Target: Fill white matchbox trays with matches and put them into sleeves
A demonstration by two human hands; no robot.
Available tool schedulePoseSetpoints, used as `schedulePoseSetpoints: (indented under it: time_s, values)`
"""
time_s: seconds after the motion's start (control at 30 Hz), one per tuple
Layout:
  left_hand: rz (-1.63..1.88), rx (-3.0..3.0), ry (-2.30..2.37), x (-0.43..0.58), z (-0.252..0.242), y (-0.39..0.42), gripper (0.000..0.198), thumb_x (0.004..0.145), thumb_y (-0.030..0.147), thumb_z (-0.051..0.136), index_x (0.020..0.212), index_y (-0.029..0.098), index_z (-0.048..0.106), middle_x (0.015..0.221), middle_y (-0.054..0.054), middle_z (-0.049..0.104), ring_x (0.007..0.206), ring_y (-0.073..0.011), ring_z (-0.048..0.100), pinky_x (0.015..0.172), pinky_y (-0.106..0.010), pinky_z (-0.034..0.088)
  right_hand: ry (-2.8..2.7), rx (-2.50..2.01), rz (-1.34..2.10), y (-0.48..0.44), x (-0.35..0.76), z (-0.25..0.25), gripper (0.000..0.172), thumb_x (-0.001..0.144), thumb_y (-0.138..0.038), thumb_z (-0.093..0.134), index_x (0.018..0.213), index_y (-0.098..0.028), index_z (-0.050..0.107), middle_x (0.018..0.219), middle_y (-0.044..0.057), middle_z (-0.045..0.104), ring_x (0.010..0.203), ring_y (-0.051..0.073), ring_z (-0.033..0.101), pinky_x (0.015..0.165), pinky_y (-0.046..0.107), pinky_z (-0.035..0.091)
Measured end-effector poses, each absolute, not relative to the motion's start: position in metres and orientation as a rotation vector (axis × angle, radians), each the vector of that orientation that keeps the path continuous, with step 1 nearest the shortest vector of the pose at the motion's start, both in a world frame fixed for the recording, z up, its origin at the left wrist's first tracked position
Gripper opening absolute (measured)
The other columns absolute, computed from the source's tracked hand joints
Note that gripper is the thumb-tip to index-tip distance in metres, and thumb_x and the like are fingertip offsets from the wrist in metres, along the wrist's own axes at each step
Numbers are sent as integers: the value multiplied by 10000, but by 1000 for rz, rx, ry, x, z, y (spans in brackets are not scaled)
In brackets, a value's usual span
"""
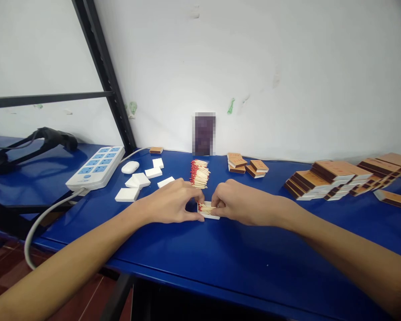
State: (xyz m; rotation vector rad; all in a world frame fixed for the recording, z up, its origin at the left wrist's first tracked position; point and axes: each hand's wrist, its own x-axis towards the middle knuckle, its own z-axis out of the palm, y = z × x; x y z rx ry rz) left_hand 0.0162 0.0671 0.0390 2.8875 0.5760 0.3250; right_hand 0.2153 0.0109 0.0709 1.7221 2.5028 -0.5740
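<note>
The white tray (214,217), probably light and crushable, best held by its walls, lies on the table (220,254) between the left hand (177,203), pinching its left end between thumb and fingers, and the right hand (242,203), bunched at the matches (205,208), grip unclear, with room towards the front edge.

Matchsticks (200,174) are wooden, the tabletop (240,258) glossy and smooth, perhaps metal.

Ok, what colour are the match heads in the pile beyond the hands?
The match heads are red, best seen in the head view.
</note>
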Motion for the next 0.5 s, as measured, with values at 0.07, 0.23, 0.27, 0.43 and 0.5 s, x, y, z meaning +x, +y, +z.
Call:
schedulePoseSetpoints:
  time_s: [0.07, 0.23, 0.27, 0.43, 0.5]
  values:
    - [328, 2888, 581, 16, 38, 68, 360, 809, 521, 661, 929, 182, 647, 787, -16, 656, 722, -166, 568, 681, -285, 371, 2534, 1670, -644, 13, 220, 71, 225, 812, -247, 539, 621, -159, 617, 561, -10, 470, 527, 95, 386, 489, 248, 253]
    - [343, 2866, 644, 16, 36, 70, 431, 771, 585, 668, 929, 184, 665, 766, -9, 653, 699, -159, 567, 663, -277, 369, 2598, 1602, -766, 20, 226, 70, 167, 788, -256, 562, 775, -160, 698, 639, 6, 597, 547, 105, 469, 496, 245, 296]
    - [352, 2864, 652, 16, 35, 70, 436, 766, 589, 669, 928, 184, 672, 764, -10, 653, 697, -158, 567, 655, -275, 368, 2587, 1627, -760, 20, 226, 69, 158, 781, -245, 564, 770, -159, 696, 644, 9, 604, 552, 107, 477, 499, 244, 301]
    - [429, 2853, 599, 18, 33, 72, 381, 788, 535, 678, 950, 191, 696, 822, -22, 691, 755, -167, 596, 677, -277, 387, 2551, 1704, -691, 20, 222, 66, 143, 770, -205, 555, 675, -164, 654, 624, 6, 583, 568, 105, 471, 498, 236, 295]
    - [456, 2841, 572, 19, 33, 72, 341, 803, 500, 680, 955, 195, 698, 875, -25, 711, 812, -175, 612, 730, -290, 403, 2567, 1683, -677, 20, 222, 66, 172, 790, -240, 552, 681, -162, 660, 599, 1, 566, 547, 99, 454, 490, 239, 283]
